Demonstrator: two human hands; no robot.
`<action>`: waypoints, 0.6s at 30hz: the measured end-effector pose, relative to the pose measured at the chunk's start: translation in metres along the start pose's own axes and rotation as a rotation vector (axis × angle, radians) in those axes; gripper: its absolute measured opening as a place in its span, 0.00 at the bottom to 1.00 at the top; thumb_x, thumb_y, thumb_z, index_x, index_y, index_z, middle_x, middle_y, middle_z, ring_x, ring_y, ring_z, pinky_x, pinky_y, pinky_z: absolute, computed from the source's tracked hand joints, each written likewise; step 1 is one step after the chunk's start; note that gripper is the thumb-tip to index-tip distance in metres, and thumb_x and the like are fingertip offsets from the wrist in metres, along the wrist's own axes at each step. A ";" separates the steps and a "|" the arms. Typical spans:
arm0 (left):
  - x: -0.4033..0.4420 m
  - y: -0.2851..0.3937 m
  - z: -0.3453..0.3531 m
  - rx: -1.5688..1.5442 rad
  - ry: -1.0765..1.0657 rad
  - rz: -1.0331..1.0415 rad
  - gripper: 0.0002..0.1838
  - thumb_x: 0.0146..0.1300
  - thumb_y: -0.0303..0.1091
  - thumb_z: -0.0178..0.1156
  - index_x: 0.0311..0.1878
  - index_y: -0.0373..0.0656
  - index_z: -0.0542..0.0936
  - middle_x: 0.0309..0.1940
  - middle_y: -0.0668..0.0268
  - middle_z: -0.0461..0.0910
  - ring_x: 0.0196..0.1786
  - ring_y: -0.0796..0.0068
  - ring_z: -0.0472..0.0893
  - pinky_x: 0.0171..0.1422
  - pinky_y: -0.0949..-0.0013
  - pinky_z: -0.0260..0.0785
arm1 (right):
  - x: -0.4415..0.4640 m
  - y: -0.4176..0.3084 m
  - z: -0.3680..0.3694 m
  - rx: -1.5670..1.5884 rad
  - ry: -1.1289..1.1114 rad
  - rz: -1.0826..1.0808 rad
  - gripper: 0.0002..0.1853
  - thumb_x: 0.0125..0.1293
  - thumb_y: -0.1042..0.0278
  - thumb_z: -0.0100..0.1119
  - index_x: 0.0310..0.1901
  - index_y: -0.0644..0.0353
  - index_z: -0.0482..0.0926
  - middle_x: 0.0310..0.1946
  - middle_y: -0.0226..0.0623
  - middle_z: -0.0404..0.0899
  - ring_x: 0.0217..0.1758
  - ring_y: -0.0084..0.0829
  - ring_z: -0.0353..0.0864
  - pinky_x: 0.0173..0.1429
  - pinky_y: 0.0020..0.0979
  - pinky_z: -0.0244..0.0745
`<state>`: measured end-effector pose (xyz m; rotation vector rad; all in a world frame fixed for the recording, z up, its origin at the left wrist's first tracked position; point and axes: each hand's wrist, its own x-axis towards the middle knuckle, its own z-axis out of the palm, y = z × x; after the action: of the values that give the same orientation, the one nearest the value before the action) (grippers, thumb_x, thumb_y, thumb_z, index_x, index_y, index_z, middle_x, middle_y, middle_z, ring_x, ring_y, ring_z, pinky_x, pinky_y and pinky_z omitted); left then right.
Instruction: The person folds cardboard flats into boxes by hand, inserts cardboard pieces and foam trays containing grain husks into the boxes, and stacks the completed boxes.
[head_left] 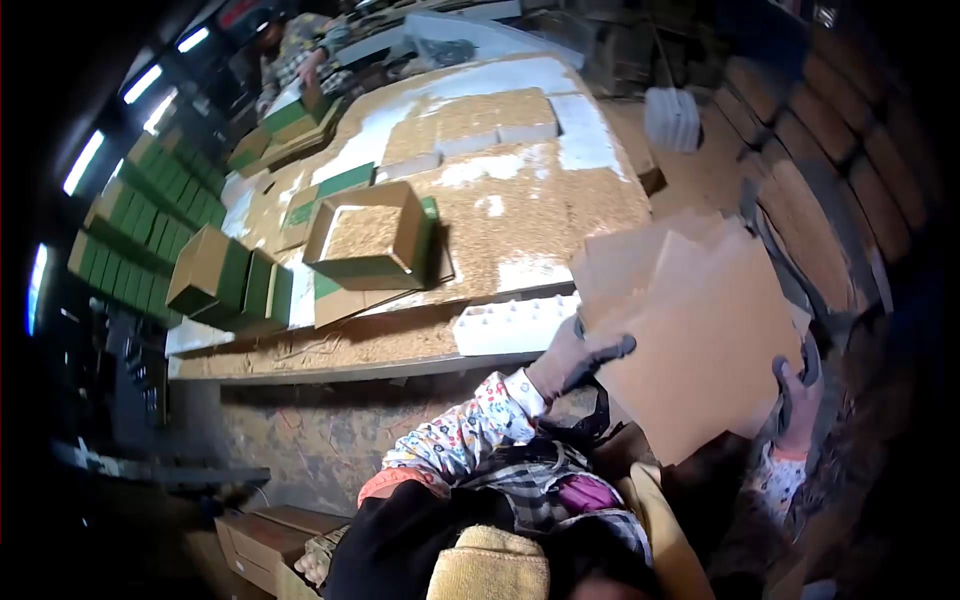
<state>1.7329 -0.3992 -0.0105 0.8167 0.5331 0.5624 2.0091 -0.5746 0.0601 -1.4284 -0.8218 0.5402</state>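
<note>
A loose stack of flat brown sheets [690, 340] is held up at the right, past the table's near right corner. My left hand [578, 362], in a dark-fingered glove, grips the stack's left edge, thumb on top. At the lower right edge my right hand [798, 400], gloved the same way, has its fingers closed round the sheets. Left of the stack, a white foam tray [513, 326] lies at the table's front edge. An open green box [365, 238] filled with sawdust stands on the table.
Sawdust covers much of the table [270, 368]. Empty green boxes [222, 280] stand at its left end, with stacked green boxes [140, 230] beyond. Another person [300, 60] handles a box at the far left. Filled sacks [810, 215] are piled at the right.
</note>
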 end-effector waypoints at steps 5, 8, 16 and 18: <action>-0.033 0.106 -0.114 -0.147 0.233 0.410 0.27 0.58 0.37 0.66 0.57 0.33 0.71 0.48 0.62 0.78 0.50 0.74 0.77 0.56 0.72 0.69 | 0.072 -0.033 0.174 -0.269 -0.207 -0.331 0.20 0.62 0.70 0.59 0.53 0.73 0.74 0.47 0.38 0.78 0.48 0.25 0.75 0.54 0.26 0.70; -0.055 0.202 -0.250 0.102 0.335 0.621 0.21 0.59 0.31 0.60 0.55 0.33 0.74 0.50 0.59 0.78 0.53 0.71 0.76 0.59 0.71 0.68 | 0.102 -0.074 0.356 -0.190 -0.301 -0.309 0.19 0.62 0.69 0.62 0.51 0.72 0.76 0.42 0.35 0.80 0.42 0.21 0.77 0.48 0.22 0.72; -0.071 0.362 -0.463 0.506 0.606 0.849 0.18 0.68 0.34 0.52 0.54 0.31 0.75 0.51 0.57 0.78 0.51 0.73 0.76 0.58 0.70 0.69 | 0.143 -0.059 0.620 0.208 -0.260 -0.118 0.12 0.61 0.71 0.62 0.45 0.67 0.81 0.31 0.29 0.81 0.29 0.17 0.78 0.33 0.20 0.74; -0.066 0.396 -0.504 0.300 0.593 0.735 0.17 0.66 0.36 0.57 0.51 0.31 0.76 0.47 0.59 0.79 0.44 0.71 0.77 0.52 0.70 0.70 | 0.155 -0.047 0.669 0.310 -0.258 -0.065 0.11 0.61 0.71 0.62 0.44 0.64 0.81 0.30 0.28 0.81 0.27 0.18 0.78 0.31 0.21 0.75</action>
<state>1.2647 0.0415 0.0285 1.1391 0.8733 1.4522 1.5872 -0.0325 0.0991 -1.0579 -0.9399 0.7765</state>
